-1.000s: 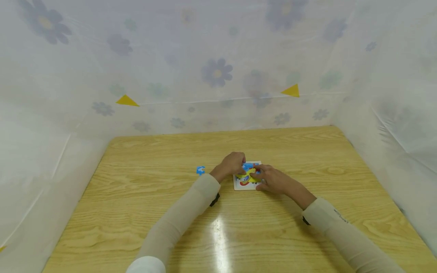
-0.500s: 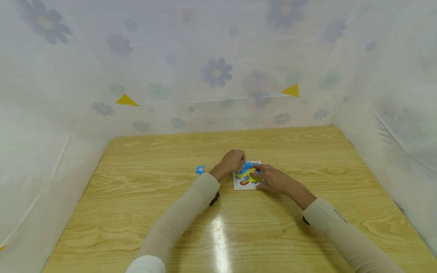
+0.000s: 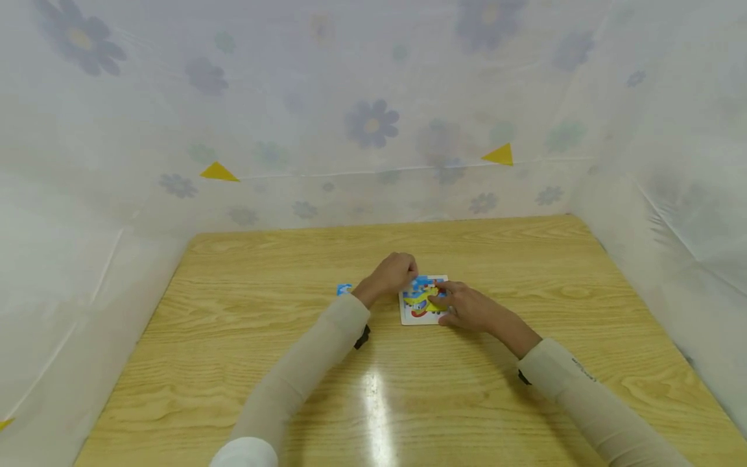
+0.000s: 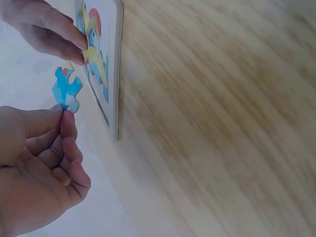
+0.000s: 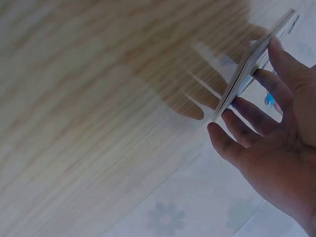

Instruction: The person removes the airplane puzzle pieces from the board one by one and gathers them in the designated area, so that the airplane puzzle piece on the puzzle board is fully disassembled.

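My left hand (image 3: pixel 392 275) is over the left side of a small jigsaw puzzle board (image 3: pixel 411 318). Between thumb and index finger it pinches a blue puzzle piece (image 4: pixel 65 90) with white and red patches, raised off the board in the left wrist view. The other fingers curl loosely below. My right hand (image 3: pixel 474 310) rests on the board's right side with fingers spread and fairly straight. Its thumb (image 5: pixel 289 61) touches the board's edge, and a fingertip lies on the yellow part of the picture. The board shows a red, yellow and blue cartoon figure inside a white border.
Another blue puzzle piece (image 3: pixel 343 288) lies on the wooden table (image 3: pixel 280 266) left of the board, partly behind the left forearm. White flower-printed sheeting (image 3: pixel 373 194) encloses the table at the back and sides.
My left hand has drawn slightly up and left, uncovering more of the board's left side. My right hand has stayed put. The loose blue piece is now partly covered by my left arm.
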`<state>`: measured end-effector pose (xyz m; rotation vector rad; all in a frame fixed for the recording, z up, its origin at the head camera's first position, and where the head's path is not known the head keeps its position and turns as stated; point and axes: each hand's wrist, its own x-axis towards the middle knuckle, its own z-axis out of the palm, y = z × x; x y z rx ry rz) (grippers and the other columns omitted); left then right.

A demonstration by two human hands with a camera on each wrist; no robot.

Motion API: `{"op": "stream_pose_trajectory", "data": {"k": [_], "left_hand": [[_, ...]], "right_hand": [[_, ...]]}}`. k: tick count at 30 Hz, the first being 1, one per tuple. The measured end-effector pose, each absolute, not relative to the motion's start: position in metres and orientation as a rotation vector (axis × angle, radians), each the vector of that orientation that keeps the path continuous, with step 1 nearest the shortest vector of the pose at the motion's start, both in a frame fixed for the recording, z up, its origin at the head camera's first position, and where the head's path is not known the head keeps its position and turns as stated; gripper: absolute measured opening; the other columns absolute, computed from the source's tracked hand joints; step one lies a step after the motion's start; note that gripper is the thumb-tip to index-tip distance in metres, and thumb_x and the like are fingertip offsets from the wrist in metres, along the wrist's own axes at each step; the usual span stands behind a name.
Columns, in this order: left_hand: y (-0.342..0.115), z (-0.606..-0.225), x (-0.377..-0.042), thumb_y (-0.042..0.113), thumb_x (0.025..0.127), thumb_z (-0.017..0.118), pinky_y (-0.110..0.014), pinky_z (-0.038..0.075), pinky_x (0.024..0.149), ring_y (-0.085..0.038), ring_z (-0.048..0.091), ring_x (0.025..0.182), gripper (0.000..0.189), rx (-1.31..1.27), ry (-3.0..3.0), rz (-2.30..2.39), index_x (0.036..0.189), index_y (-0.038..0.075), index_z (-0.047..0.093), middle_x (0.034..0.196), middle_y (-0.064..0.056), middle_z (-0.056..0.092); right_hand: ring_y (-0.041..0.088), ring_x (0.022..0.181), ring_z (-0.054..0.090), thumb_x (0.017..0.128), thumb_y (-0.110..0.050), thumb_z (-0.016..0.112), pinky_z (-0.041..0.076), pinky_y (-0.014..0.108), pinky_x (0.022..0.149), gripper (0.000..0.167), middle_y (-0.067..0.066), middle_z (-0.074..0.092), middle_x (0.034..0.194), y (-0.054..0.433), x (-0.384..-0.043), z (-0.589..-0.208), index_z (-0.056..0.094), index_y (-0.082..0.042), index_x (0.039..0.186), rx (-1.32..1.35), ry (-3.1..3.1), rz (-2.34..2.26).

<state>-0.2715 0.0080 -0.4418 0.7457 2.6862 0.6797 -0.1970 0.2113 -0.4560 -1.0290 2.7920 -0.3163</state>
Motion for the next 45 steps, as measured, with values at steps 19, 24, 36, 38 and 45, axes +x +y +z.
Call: {"op": "stream_pose_trajectory", "data": {"k": [19,24,36,38,45], "left_hand": [[-0.032,-0.429,-0.272,0.003,0.092,0.049,-0.024,0.037,0.064,-0.012,0.041,0.063,0.019,0.749,2.635,0.699,0.080,0.004,0.064,0.076,-0.001,0.056],[-0.043,-0.428,-0.272,0.003,0.093,0.050,-0.026,0.040,0.067,-0.012,0.045,0.064,0.020,0.733,2.635,0.703,0.084,0.004,0.067,0.083,-0.004,0.063],[-0.064,-0.434,-0.276,0.001,0.091,0.047,-0.027,0.036,0.063,-0.011,0.032,0.053,0.025,0.743,2.597,0.714,0.073,0.003,0.065,0.061,0.002,0.048],[-0.067,-0.434,-0.276,0.002,0.092,0.048,-0.027,0.037,0.063,-0.011,0.034,0.054,0.025,0.722,2.592,0.693,0.077,0.003,0.067,0.063,0.001,0.052],[-0.074,-0.433,-0.279,0.007,0.094,0.050,-0.029,0.046,0.071,-0.011,0.047,0.062,0.022,0.691,2.593,0.606,0.087,0.006,0.071,0.080,-0.003,0.065]], "right_hand": [[0.044,0.128,0.043,0.086,-0.028,0.068,0.041,0.054,0.100,0.052,0.028,0.044,0.140,0.210,-0.196,-0.453,0.057,-0.004,0.130,-0.991,2.784,-0.291],[0.044,0.127,0.044,0.086,-0.028,0.068,0.042,0.053,0.099,0.051,0.028,0.044,0.140,0.210,-0.196,-0.453,0.057,-0.003,0.130,-1.009,2.787,-0.275],[0.044,0.127,0.044,0.086,-0.027,0.068,0.043,0.052,0.099,0.050,0.028,0.045,0.140,0.210,-0.196,-0.453,0.058,-0.002,0.128,-1.018,2.792,-0.300],[0.044,0.127,0.044,0.086,-0.027,0.068,0.043,0.052,0.098,0.050,0.028,0.045,0.139,0.210,-0.196,-0.453,0.059,-0.002,0.128,-1.027,2.793,-0.303],[0.044,0.127,0.043,0.086,-0.028,0.068,0.041,0.053,0.100,0.050,0.029,0.045,0.140,0.209,-0.196,-0.453,0.058,-0.002,0.128,-1.029,2.784,-0.301]]}}
